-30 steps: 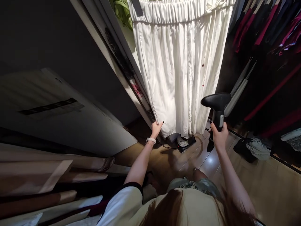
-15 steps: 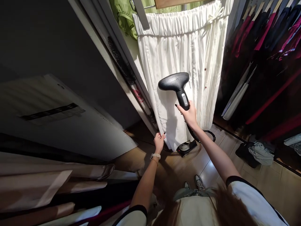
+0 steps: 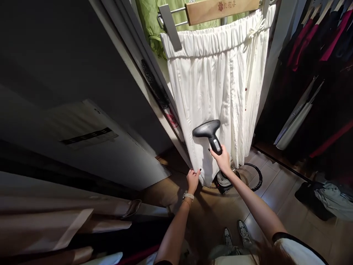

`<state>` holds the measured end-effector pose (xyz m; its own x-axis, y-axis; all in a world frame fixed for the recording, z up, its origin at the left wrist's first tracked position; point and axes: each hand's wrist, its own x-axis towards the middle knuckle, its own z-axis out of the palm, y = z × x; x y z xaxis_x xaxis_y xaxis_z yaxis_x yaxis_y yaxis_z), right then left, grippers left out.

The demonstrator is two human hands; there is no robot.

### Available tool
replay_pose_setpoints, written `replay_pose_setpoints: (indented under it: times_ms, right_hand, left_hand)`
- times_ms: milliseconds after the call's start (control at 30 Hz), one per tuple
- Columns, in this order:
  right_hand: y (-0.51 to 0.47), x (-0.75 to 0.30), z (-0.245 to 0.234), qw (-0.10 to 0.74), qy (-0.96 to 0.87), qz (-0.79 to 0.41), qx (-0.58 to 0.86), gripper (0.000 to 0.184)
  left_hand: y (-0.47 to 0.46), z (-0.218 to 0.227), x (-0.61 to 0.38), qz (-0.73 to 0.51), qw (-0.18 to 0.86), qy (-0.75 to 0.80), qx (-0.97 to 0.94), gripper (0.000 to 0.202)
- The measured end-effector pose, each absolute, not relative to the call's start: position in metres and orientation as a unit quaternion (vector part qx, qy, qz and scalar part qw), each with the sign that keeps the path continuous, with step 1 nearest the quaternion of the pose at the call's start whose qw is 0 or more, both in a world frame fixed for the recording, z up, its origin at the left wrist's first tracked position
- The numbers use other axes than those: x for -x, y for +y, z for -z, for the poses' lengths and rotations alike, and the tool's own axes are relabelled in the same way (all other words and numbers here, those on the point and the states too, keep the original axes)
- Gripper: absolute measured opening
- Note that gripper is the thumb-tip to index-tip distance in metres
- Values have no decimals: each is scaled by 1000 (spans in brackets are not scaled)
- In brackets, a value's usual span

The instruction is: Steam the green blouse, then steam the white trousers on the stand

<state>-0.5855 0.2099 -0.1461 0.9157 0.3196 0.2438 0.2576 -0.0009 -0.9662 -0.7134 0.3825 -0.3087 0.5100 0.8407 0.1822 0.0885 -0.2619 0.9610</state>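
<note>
White trousers (image 3: 202,88) with a gathered waistband hang from a wooden clip hanger (image 3: 220,10). My right hand (image 3: 222,160) is closed round the handle of a black garment steamer head (image 3: 206,129), which lies over the lower part of the trouser leg; whether it touches the cloth I cannot tell. My left hand (image 3: 193,179) pinches the left edge of the leg near the hem. Behind the hem, on the floor, stands the steamer base (image 3: 224,183), partly hidden, with a black ribbed hose (image 3: 259,176) curving beside it.
A green garment (image 3: 150,27) hangs behind the trousers. Dark and magenta clothes (image 3: 306,44) hang on the right. A grey panel (image 3: 132,162) stands at left, above pale garments (image 3: 41,221). A cloth heap (image 3: 331,198) lies on the floor at right.
The steamer head has moved down the trouser leg with my right hand. My left hand still pinches the leg's edge. The view has shifted, showing more of the hanger.
</note>
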Motion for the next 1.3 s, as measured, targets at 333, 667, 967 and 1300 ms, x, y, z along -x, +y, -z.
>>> replay_pose_setpoints:
  times_ms: [333, 667, 967, 1300]
  right_hand:
    - [241, 576, 145, 678, -241, -17, 694, 47]
    - [243, 593, 260, 600, -215, -104, 763, 50]
    - [197, 609, 214, 653, -204, -43, 728, 52]
    - [221, 571, 138, 649, -271, 7, 711, 55]
  left_hand:
    - [373, 322, 722, -351, 516, 348, -700, 35]
    - [395, 318, 738, -340, 565, 383, -646, 39]
    - [415, 312, 729, -362, 562, 420, -614, 18]
    - [391, 336, 723, -308, 579, 441, -614, 28]
